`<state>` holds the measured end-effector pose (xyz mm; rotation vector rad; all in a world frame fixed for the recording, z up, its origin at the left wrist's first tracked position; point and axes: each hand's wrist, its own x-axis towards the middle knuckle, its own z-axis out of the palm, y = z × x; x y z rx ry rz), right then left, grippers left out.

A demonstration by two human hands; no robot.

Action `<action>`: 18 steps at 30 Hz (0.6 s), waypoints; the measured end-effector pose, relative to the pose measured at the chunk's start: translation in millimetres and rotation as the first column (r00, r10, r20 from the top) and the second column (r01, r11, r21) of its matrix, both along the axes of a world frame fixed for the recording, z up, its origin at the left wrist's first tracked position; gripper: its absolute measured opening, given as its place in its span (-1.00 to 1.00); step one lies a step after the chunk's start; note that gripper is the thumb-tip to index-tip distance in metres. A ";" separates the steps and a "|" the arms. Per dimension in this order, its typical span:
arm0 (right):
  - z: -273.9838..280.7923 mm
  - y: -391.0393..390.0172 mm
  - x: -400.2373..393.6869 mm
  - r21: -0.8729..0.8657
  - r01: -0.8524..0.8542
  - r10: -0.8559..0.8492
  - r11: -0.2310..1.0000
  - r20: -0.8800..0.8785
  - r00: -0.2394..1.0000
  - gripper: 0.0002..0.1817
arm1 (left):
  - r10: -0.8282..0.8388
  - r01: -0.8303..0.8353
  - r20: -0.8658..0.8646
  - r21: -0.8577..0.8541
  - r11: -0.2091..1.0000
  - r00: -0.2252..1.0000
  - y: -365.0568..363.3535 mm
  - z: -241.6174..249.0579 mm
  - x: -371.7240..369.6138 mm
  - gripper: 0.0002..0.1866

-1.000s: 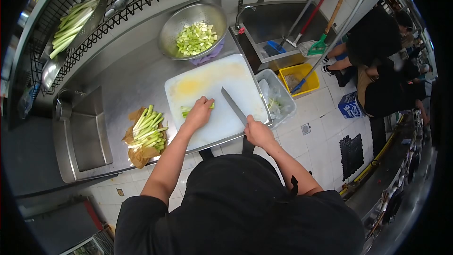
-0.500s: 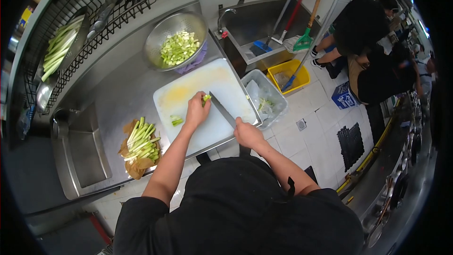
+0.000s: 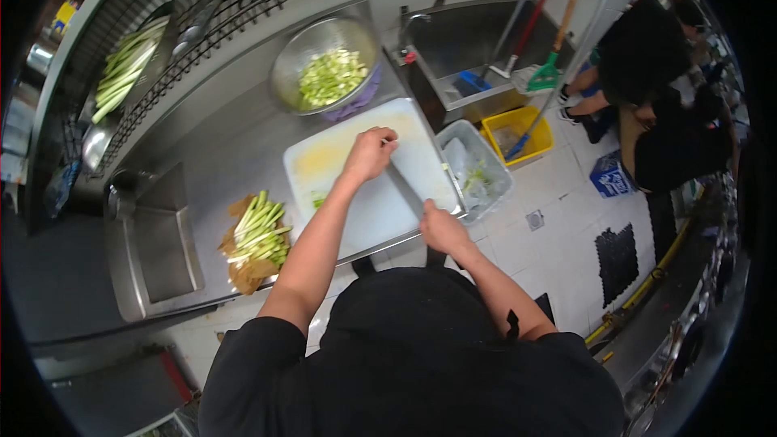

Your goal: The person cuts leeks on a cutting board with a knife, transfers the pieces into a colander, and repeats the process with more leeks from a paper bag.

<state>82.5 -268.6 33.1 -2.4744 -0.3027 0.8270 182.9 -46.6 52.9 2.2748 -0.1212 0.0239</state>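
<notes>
My right hand (image 3: 443, 226) grips the handle of a kitchen knife (image 3: 407, 186), whose blade points away over the white cutting board (image 3: 372, 222). By the blade's tip is my left hand (image 3: 371, 154), its fingers pinched together; whatever is between them is hidden. A few cut green pieces (image 3: 318, 199) lie at the board's left side, partly behind my left forearm. Beyond the board stands a metal bowl (image 3: 285, 81) of chopped green stalk pieces (image 3: 333, 77). To the left, long pale-green stalks (image 3: 261, 226) rest on brown paper (image 3: 251, 277).
Right of the board are a clear plastic bin (image 3: 495, 194) with scraps and a yellow bucket (image 3: 541, 121). Sinks (image 3: 166, 251) flank the counter. More stalks (image 3: 129, 69) sit in the wire rack. Co-workers (image 3: 647, 48) are at the far right.
My left hand has moved away from me and right, close to the knife tip; the green piece in its fingers no longer shows. My right hand still holds the knife. The view has shifted slightly.
</notes>
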 end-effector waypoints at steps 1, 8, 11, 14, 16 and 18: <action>2.0 1.9 -1.0 0.017 -0.019 0.019 1.000 -0.007 1.000 -0.70 | -0.002 0.006 -0.043 0.085 0.996 0.999 33.7 -5.6 -10.3 -0.74; 13.0 0.7 2.0 -0.016 -0.014 0.013 1.000 -0.041 0.999 -0.71 | 0.023 0.081 -0.302 0.325 0.942 0.953 143.4 -25.4 -111.7 -0.69; 7.1 -0.4 1.2 -0.010 -0.014 0.014 1.000 -0.003 1.000 -0.71 | 0.058 -0.006 -0.135 0.361 0.932 0.989 122.5 -47.0 -118.9 -0.67; -0.2 -3.3 1.0 0.012 -0.027 0.027 1.000 0.023 0.999 -0.71 | 0.124 -0.102 -0.107 0.190 0.976 0.986 71.8 -37.7 -95.8 -0.73; -6.7 -3.1 0.1 0.022 -0.024 0.024 0.999 0.040 0.999 -0.72 | 0.056 -0.051 -0.057 0.078 0.996 0.997 24.6 -18.8 -66.7 -0.72; -1.3 -2.5 -0.8 0.016 -0.013 0.013 1.000 0.041 0.999 -0.72 | -0.025 0.025 0.027 -0.019 0.999 0.999 -23.4 -8.9 -38.8 -0.70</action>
